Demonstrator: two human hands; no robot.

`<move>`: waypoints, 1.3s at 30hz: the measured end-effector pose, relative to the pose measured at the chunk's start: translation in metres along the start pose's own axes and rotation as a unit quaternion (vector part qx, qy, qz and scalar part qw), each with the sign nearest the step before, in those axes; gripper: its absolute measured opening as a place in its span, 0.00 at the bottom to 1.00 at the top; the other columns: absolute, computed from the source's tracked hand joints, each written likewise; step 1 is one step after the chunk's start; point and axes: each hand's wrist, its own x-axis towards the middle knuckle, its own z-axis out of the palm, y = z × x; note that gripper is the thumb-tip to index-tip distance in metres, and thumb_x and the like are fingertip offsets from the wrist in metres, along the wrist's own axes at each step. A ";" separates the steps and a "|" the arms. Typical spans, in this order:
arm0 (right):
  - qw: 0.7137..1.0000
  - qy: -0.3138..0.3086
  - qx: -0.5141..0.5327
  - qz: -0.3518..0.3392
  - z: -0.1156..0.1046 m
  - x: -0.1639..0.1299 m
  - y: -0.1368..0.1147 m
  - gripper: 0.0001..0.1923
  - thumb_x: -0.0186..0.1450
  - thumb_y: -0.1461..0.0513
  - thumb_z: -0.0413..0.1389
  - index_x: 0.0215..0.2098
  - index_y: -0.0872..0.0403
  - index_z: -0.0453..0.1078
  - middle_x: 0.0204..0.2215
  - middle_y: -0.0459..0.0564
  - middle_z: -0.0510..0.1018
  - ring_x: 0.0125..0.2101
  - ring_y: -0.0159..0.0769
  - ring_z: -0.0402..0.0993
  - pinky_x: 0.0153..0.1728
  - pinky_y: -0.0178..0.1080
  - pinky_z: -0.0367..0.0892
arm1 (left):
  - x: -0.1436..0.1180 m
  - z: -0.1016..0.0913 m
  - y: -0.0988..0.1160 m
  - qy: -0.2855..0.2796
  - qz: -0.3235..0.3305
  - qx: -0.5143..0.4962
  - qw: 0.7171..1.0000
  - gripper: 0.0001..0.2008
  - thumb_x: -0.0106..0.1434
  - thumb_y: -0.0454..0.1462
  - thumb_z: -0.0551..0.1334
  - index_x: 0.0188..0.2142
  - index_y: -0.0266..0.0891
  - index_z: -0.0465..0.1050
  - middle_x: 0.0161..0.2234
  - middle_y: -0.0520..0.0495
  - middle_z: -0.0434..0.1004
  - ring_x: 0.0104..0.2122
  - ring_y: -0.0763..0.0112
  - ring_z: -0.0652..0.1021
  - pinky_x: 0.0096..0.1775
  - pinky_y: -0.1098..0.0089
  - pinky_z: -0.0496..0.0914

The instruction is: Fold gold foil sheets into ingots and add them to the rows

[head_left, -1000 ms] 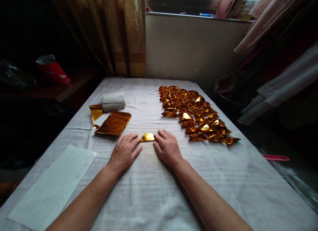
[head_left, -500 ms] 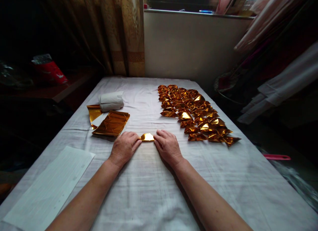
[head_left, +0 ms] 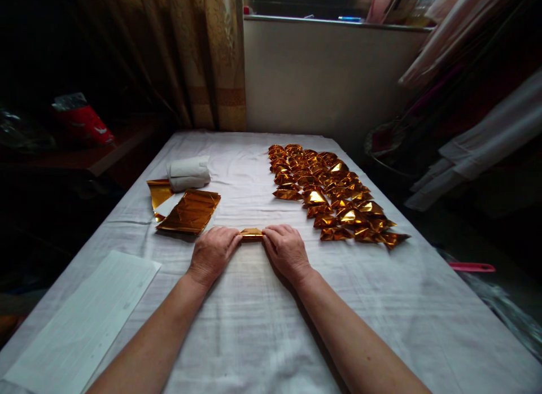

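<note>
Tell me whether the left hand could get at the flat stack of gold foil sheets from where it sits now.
Probably yes. The left hand lies just beside the flat stack of gold foil sheets, with only bare white cloth between them, though it now pinches the small folded gold foil piece.

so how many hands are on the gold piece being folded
2. The left hand pinches the left end of the folded gold foil piece and the right hand pinches its right end, on the white cloth.

foil sheets left | folded pieces right | paper near-left
</note>
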 end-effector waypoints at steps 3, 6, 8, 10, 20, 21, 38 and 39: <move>1.000 -0.004 -0.013 0.008 -0.001 0.001 0.000 0.10 0.71 0.59 0.52 0.43 0.51 0.76 0.37 0.51 0.80 0.39 0.40 0.73 0.42 0.40 0.64 | -0.001 0.000 0.001 0.017 0.001 -0.001 1.000 0.14 0.72 0.42 0.54 0.38 0.41 0.76 0.34 0.47 0.81 0.35 0.63 0.78 0.39 0.65 0.68; 1.000 -0.001 -0.012 0.007 -0.001 0.000 0.000 0.10 0.71 0.59 0.52 0.43 0.51 0.76 0.34 0.51 0.79 0.37 0.38 0.73 0.40 0.38 0.64 | -0.002 0.000 0.001 0.015 -0.003 -0.004 1.000 0.15 0.72 0.42 0.53 0.38 0.40 0.76 0.34 0.46 0.81 0.35 0.63 0.78 0.40 0.65 0.69; 1.000 0.002 -0.006 0.002 -0.001 0.000 0.000 0.11 0.71 0.58 0.52 0.43 0.50 0.76 0.34 0.50 0.79 0.37 0.38 0.73 0.39 0.36 0.64 | -0.002 0.000 0.000 0.012 -0.007 -0.010 1.000 0.14 0.71 0.41 0.54 0.39 0.40 0.77 0.35 0.46 0.82 0.36 0.63 0.79 0.40 0.65 0.69; 1.000 0.003 0.001 -0.001 0.000 -0.001 0.000 0.11 0.71 0.58 0.52 0.43 0.50 0.76 0.34 0.50 0.79 0.37 0.37 0.73 0.39 0.36 0.65 | -0.003 0.000 0.000 0.015 -0.008 -0.016 1.000 0.13 0.71 0.41 0.54 0.39 0.41 0.76 0.36 0.46 0.82 0.37 0.63 0.79 0.41 0.65 0.70; 0.998 0.040 0.048 -0.002 0.002 -0.001 -0.001 0.09 0.69 0.61 0.54 0.39 0.50 0.77 0.32 0.48 0.79 0.34 0.35 0.73 0.38 0.35 0.65 | -0.002 -0.003 0.004 0.018 -0.041 -0.008 0.999 0.10 0.69 0.40 0.57 0.37 0.40 0.76 0.35 0.46 0.80 0.36 0.61 0.77 0.40 0.64 0.68; 0.997 0.047 0.052 -0.008 0.003 -0.001 -0.001 0.09 0.69 0.61 0.54 0.38 0.50 0.78 0.31 0.48 0.79 0.33 0.35 0.73 0.38 0.35 0.65 | -0.002 -0.004 0.004 0.014 -0.046 0.000 0.999 0.10 0.68 0.41 0.57 0.35 0.40 0.75 0.33 0.46 0.80 0.35 0.61 0.77 0.39 0.63 0.68; 0.998 0.034 0.014 0.042 -0.001 0.000 -0.003 0.09 0.68 0.60 0.54 0.37 0.49 0.77 0.32 0.49 0.79 0.35 0.37 0.73 0.39 0.37 0.65 | -0.001 -0.006 0.006 -0.006 -0.051 -0.001 0.999 0.12 0.69 0.41 0.56 0.30 0.41 0.72 0.31 0.47 0.77 0.34 0.63 0.75 0.37 0.65 0.64; 0.999 0.032 0.014 0.041 -0.001 0.000 -0.003 0.09 0.68 0.60 0.54 0.36 0.49 0.77 0.32 0.49 0.79 0.35 0.37 0.73 0.38 0.37 0.64 | -0.002 -0.005 0.006 -0.007 -0.052 0.001 0.999 0.12 0.69 0.41 0.56 0.30 0.40 0.72 0.31 0.47 0.77 0.33 0.63 0.75 0.37 0.65 0.64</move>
